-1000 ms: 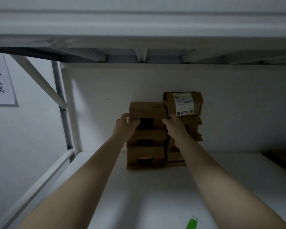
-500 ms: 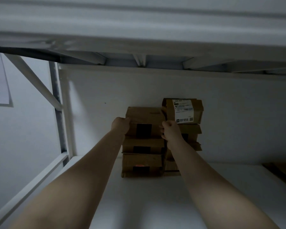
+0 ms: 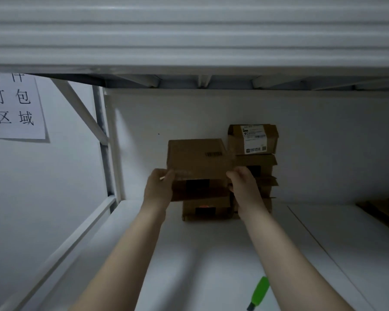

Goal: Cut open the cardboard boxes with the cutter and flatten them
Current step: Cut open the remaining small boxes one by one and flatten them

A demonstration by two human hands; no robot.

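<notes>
Now, the cardboard box (image 3: pixel 198 158) is held at the back of the white shelf (image 3: pixel 211 254), tipped forward just above another box (image 3: pixel 206 208). The left hand (image 3: pixel 158 187) and right hand (image 3: pixel 243 187) grip its two sides, fingers curled round the edges. A labelled stack (image 3: pixel 253 139) stands just beside it. The green cutter (image 3: pixel 259 291) lies well apart, up front.

— Anything legible?
— The paper sign (image 3: pixel 18 108) on the wall, out near nine o'clock, reads 打包 over 区域. The line above it is cut off.
— And the white label (image 3: pixel 254 140) on the top box (image 3: pixel 272 138), toward three o'clock?
— A QR code, but the print is too small to read.
— The held box (image 3: pixel 195 167)?
— A dark printed mark (image 3: pixel 213 154) on top, unreadable.
</notes>
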